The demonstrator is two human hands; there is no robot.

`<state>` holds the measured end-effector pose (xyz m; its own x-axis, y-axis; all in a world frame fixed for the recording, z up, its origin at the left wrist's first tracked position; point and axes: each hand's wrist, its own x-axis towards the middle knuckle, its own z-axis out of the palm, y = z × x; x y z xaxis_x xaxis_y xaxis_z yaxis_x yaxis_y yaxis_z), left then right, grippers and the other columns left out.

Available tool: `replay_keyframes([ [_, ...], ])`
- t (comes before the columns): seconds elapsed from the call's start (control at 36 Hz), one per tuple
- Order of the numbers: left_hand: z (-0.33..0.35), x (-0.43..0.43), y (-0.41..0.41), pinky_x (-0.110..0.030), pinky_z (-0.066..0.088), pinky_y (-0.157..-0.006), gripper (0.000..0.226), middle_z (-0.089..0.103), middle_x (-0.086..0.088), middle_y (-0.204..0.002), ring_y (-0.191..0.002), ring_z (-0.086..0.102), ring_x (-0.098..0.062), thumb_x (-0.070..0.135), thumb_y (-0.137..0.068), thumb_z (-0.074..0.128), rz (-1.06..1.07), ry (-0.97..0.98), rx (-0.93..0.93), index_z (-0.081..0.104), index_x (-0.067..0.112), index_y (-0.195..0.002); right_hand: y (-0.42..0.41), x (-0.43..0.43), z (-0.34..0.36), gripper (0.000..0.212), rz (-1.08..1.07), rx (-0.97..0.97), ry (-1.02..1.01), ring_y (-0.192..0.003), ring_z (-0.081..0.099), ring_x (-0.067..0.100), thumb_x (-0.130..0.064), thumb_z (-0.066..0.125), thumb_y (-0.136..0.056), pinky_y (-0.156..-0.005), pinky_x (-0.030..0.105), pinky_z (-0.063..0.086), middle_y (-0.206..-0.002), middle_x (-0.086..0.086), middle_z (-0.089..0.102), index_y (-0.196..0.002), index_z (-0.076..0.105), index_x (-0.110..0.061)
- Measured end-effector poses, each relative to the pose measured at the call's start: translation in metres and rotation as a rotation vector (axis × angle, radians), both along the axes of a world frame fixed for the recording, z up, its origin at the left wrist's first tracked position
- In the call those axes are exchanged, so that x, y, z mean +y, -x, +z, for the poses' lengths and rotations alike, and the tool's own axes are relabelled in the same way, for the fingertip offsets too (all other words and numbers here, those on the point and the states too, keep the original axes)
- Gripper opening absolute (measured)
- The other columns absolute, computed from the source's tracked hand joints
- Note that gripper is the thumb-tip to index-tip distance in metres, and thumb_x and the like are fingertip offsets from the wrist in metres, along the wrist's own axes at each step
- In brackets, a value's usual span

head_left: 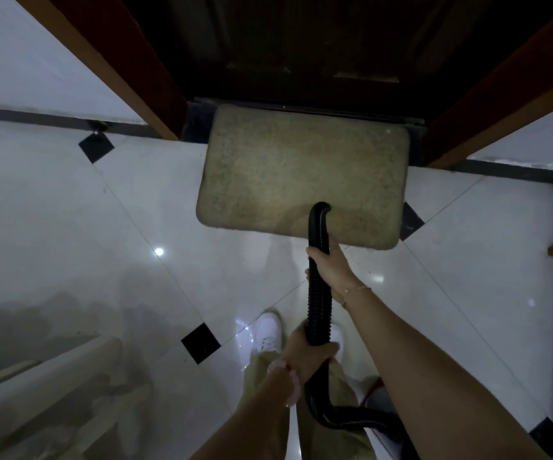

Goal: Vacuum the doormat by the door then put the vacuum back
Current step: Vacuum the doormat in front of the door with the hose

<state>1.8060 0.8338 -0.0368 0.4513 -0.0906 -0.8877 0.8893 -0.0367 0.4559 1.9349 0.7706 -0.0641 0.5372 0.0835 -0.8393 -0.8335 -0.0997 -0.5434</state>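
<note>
Doormat (pixel 301 174) lies against dark door (pixel 301 44); black ribbed vacuum hose (pixel 319 293) tip rests on mat's near edge. Right hand (pixel 330 267) fingers wrap hose nearer mat, left hand (pixel 308 353) grips farther back. Hose likely light, flexible; two-handed hold steadies it.

Dim, soft focus; glare spots on glossy floor (pixel 109 227); wide-angle edge distortion.

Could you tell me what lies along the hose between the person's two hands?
In the head view, only a bare stretch of ribbed black hose runs between the right hand and the left hand, above white floor tile.
</note>
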Motion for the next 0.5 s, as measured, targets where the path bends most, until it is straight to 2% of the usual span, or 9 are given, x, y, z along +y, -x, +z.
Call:
replay_keyframes([
  [0.14,-0.006,0.016,-0.014,-0.012,0.049,-0.052,0.023,0.058,0.001,-0.072,-0.045,0.058,0.006,0.006,-0.077,0.069,0.041,0.006,0.024,0.050,0.010,-0.089,-0.014,0.020,-0.004,0.042,0.100,-0.053,0.021,-0.061,0.051,0.014,-0.017,0.047,-0.097,-0.055,0.026,0.049,-0.085,0.004,0.051,-0.137,0.037,-0.027],
  [0.22,-0.011,0.025,-0.027,-0.019,0.053,-0.060,0.020,0.059,-0.002,-0.073,-0.054,0.061,-0.004,0.006,-0.078,0.069,0.104,0.037,0.024,0.051,0.007,-0.088,-0.021,0.032,-0.010,0.045,0.146,-0.088,0.050,-0.063,0.050,0.014,-0.015,0.046,-0.096,-0.058,0.027,0.048,-0.084,0.003,0.051,-0.139,0.035,-0.026],
  [0.31,-0.016,0.035,-0.047,-0.029,0.056,-0.072,0.023,0.059,-0.002,-0.076,-0.066,0.061,-0.015,0.004,-0.078,0.068,0.144,0.082,0.025,0.051,0.008,-0.093,-0.029,0.043,-0.018,0.053,0.204,-0.150,0.086,-0.064,0.050,0.013,-0.013,0.046,-0.095,-0.057,0.026,0.049,-0.086,0.000,0.052,-0.144,0.031,-0.028],
  [0.39,-0.021,0.045,-0.067,-0.044,0.053,-0.087,0.032,0.058,-0.006,-0.084,-0.084,0.060,-0.025,0.012,-0.068,0.070,0.136,0.084,0.009,0.050,0.013,-0.093,-0.046,0.058,-0.022,0.059,0.290,-0.221,0.081,-0.060,0.049,0.011,-0.011,0.045,-0.095,-0.054,0.022,0.050,-0.087,-0.003,0.052,-0.148,0.026,-0.030],
  [0.44,-0.028,0.052,-0.079,-0.041,0.052,-0.085,0.039,0.057,-0.009,-0.091,-0.087,0.057,-0.024,0.011,-0.069,0.068,0.155,0.071,0.005,0.049,0.010,-0.102,-0.060,0.070,-0.027,0.064,0.369,-0.260,0.084,-0.059,0.048,0.011,-0.010,0.044,-0.096,-0.051,0.018,0.048,-0.093,-0.001,0.055,-0.150,0.019,-0.034],
  [0.5,-0.039,0.060,-0.093,-0.037,0.051,-0.082,0.042,0.056,-0.009,-0.095,-0.086,0.056,-0.022,0.005,-0.076,0.066,0.186,0.057,0.006,0.047,0.007,-0.113,-0.075,0.083,-0.036,0.068,0.445,-0.299,0.089,-0.063,0.050,0.010,-0.012,0.044,-0.096,-0.055,0.019,0.047,-0.108,0.002,0.057,-0.153,0.013,-0.033],
])
